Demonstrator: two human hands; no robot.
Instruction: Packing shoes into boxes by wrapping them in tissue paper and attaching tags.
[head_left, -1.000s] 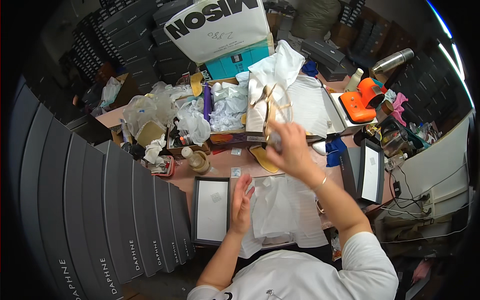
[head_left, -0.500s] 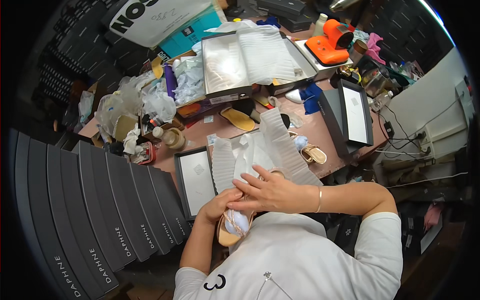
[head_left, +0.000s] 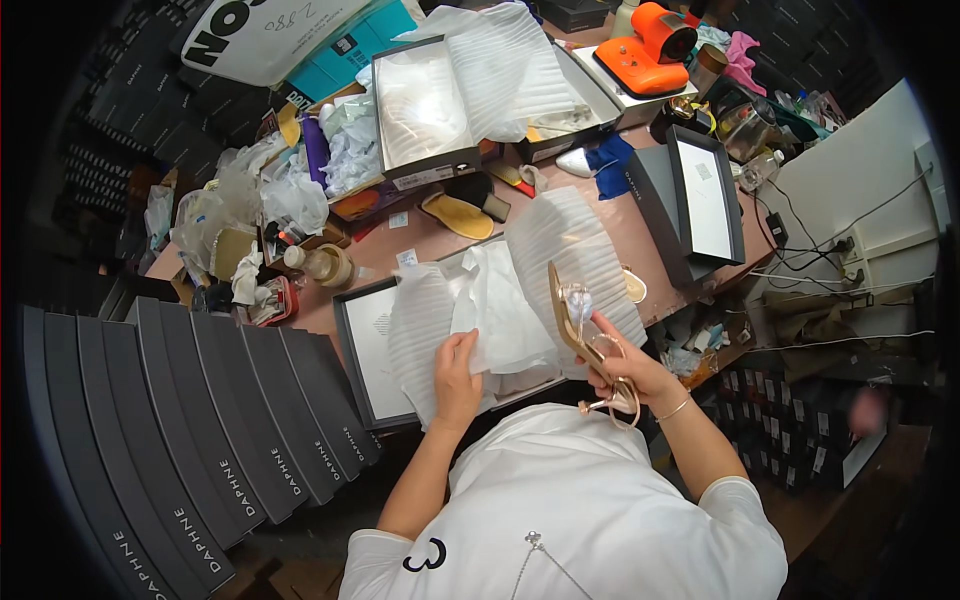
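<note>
My right hand (head_left: pixel 640 372) grips a tan strappy sandal (head_left: pixel 572 325) by its middle. The sandal is tilted with its toe pointing up and away, and its ankle strap hangs toward me. Pale stuffing shows under its toe straps. My left hand (head_left: pixel 458 378) has its fingers closed on the edge of white tissue paper (head_left: pixel 495 300). That paper lies over an open shoebox, between ribbed white foam sheets (head_left: pixel 418 330). Beyond the right foam sheet, part of a second sandal (head_left: pixel 634 286) shows on the table; the rest is hidden.
A grey box lid (head_left: pixel 375 345) lies left of the tissue. Stacked dark shoeboxes (head_left: pixel 200 420) rise at my left. Farther back are an open shoebox (head_left: pixel 425 110), an orange device (head_left: pixel 640 65), a yellow insole (head_left: pixel 460 213) and a bottle (head_left: pixel 318 263). Another grey box (head_left: pixel 690 205) stands at right.
My hands, together on the sandal at my chest before, are now apart. My right hand has carried the sandal right and away; my left hand has moved to the tissue paper.
</note>
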